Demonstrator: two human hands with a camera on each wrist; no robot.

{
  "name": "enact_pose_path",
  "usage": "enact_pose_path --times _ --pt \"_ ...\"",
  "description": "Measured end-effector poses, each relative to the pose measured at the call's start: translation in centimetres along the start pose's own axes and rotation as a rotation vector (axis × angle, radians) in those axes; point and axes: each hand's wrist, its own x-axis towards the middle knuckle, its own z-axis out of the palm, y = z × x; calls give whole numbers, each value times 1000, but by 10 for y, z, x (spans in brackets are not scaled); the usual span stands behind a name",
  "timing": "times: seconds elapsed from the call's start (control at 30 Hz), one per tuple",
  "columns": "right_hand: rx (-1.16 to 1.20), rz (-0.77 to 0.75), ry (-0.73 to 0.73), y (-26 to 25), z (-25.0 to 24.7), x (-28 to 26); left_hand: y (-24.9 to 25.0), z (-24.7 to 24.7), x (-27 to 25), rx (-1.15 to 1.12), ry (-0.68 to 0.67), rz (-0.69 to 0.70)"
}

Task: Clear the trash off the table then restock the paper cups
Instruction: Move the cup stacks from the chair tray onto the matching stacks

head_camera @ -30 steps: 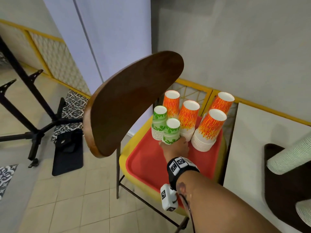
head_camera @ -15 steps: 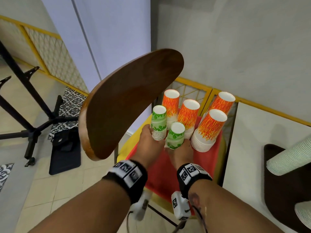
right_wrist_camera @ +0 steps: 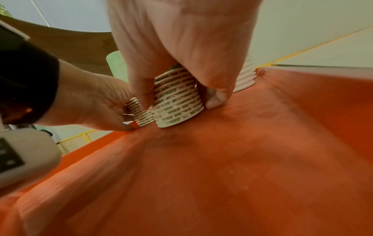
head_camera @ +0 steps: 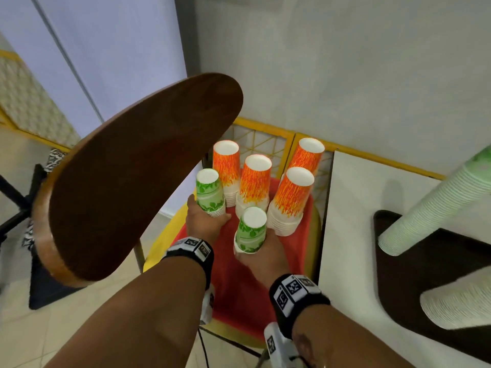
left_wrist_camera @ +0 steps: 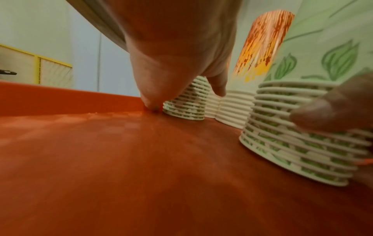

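Note:
Two stacks of upturned green leaf-print paper cups stand on a red tray point(head_camera: 239, 290) that lies on a yellow chair seat. My left hand point(head_camera: 210, 219) grips the base of the farther green stack point(head_camera: 209, 191), thumb tip down on the tray point(left_wrist_camera: 121, 159). My right hand point(head_camera: 249, 253) grips the nearer green stack point(head_camera: 252, 229) by its rims; in the right wrist view thumb and fingers point(right_wrist_camera: 214, 99) pinch that stack point(right_wrist_camera: 177, 108), tilted just off the tray. Several orange cup stacks point(head_camera: 255, 179) stand behind.
The chair's curved wooden back point(head_camera: 132, 176) hangs over the tray's left side. At the right, a white table point(head_camera: 353, 208) carries a dark tray point(head_camera: 425, 274) with tall pale-green cup stacks point(head_camera: 435, 208). A grey wall stands close behind. Tiled floor lies at the left.
My left hand has come in and taken hold of the farther green stack. My right hand has drawn the nearer green stack toward me, away from the orange stacks.

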Motion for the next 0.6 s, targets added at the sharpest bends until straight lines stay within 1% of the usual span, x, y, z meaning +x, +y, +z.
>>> enact_pose_path --times 0.07,0.2,0.3,0.33,0.43,0.53,0.6 --pt "7 -4 -28 6 1 1 3 3 -3 24 35 27" --pt "20 -3 -57 17 -5 -2 0 6 -8 88 23 34" --pt "53 -15 -73 22 -18 -12 12 7 -26 -1 25 38" --pt "50 -3 -76 23 -23 -17 17 8 -34 -50 6 45" --pt "25 16 -73 25 -37 -29 28 13 -54 -100 -57 113" --pt "39 10 -94 27 -59 -39 34 20 -73 -104 -82 101" --pt "30 -3 -107 27 -79 -48 40 28 -91 -134 -75 95"
